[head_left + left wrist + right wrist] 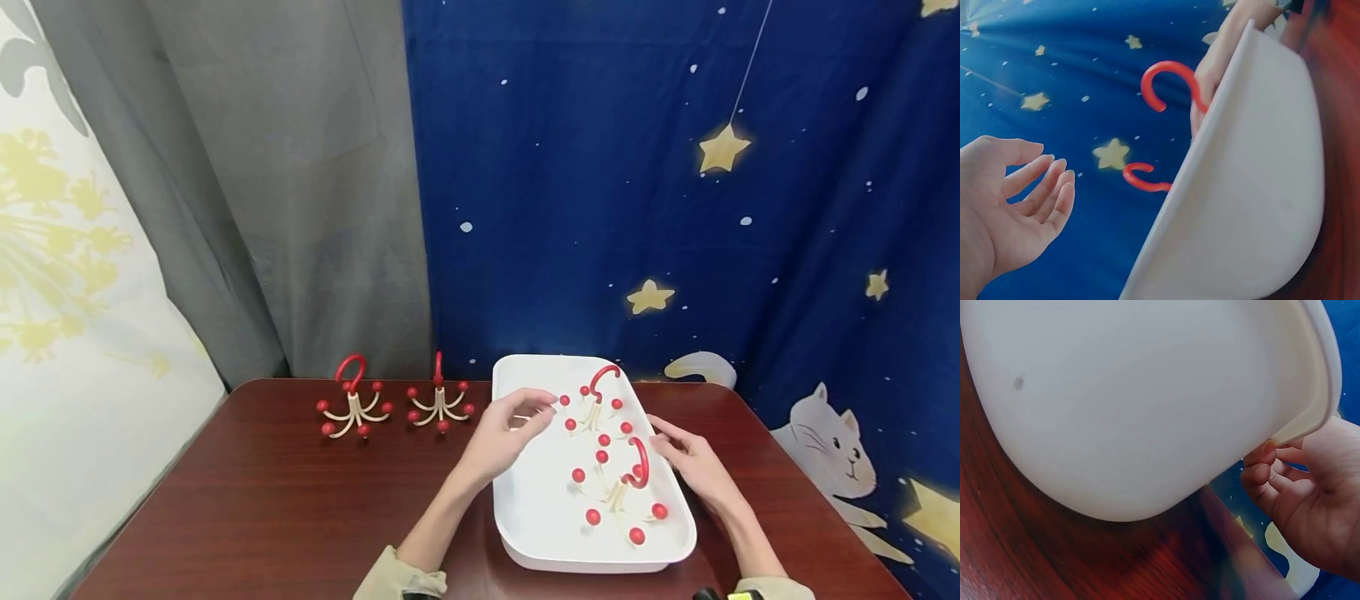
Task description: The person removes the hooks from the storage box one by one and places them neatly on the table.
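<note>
My left hand (498,437) hovers over the left side of a white plastic tray (532,508), fingers loosely bent and nothing between them. In the left wrist view that hand (1022,206) appears apart from the tray wall. My right hand (701,471) rests against the tray's right side, its fingertips at the outer wall just under the rim in the right wrist view. Inside the tray are two hangers with red hooks and pale curved arms tipped with red balls: a far hanger (594,412) and a near hanger (618,494).
Two more such hangers, a left one (355,407) and a right one (441,404), stand on the brown wooden table (300,500) left of the tray. Behind the table hang a grey curtain (315,208) and a blue star-patterned curtain (570,208).
</note>
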Demonstrator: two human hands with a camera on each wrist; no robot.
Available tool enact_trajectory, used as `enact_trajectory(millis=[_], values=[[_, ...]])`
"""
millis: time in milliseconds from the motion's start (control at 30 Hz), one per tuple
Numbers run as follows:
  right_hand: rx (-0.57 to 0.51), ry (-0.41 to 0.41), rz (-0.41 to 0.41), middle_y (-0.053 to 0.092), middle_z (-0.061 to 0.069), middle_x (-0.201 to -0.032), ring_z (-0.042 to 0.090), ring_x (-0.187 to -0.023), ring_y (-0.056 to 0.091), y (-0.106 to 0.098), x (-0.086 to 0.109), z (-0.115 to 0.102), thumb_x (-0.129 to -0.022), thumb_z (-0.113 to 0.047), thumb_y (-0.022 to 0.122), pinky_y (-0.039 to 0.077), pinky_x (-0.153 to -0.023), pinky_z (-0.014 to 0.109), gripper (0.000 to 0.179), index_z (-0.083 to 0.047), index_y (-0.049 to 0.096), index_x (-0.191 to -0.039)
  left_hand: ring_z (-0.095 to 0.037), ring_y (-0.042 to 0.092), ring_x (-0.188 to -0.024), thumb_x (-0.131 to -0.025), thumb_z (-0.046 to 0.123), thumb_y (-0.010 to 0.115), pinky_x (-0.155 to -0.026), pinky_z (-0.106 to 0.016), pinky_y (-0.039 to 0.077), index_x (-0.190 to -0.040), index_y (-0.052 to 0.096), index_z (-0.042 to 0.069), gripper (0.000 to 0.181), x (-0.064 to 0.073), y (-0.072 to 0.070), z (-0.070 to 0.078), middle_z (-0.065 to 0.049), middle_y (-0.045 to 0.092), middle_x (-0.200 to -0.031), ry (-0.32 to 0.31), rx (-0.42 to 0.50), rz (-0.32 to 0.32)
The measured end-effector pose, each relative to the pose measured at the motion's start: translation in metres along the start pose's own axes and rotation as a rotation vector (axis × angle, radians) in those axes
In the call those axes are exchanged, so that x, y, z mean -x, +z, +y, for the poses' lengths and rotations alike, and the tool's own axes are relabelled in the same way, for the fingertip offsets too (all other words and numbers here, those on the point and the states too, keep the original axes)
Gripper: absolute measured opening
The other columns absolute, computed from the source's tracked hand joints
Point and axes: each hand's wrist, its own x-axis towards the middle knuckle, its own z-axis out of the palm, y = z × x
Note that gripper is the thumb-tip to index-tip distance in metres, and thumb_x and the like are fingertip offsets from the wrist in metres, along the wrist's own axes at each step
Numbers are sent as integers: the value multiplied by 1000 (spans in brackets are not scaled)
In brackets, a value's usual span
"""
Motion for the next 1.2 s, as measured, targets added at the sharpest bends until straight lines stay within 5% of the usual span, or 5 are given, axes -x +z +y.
enact_trajectory(millis=[367,667,967,1200], values=[[16,0,8,62,27,-126,18,-91,70,-1,-2,0,-105,-27,58,59,-78,29,56,0,41,-152,-11,65,-97,-99,17,66,-89,-26,52,-120,70,7,23,-9,46,-4,-2,72,-105,-1,-22,-98],[16,-33,-9,65,22,-116,15,-90,70,-2,-2,2,-104,-23,58,59,-77,29,54,2,43,-150,-7,65,-100,-100,14,64,-86,-19,52,-125,68,4,27,-17,74,-5,-6,69,-120,49,-71,-203],[36,-46,-2,64,24,-121,14,-93,68,-1,-3,2,-104,-22,59,58,-78,27,54,2,43,-150,-1,62,-99,-100,8,62,-90,-17,49,-132,66,8,32,-23,87,-9,-3,66,-129,99,-154,-291],[33,-48,7,62,27,-120,18,-93,69,-2,-3,1,-104,-20,59,58,-77,27,53,2,44,-149,1,63,-90,-97,7,67,-85,-15,50,-120,73,10,24,-23,83,-10,1,70,-115,72,-173,-250]])
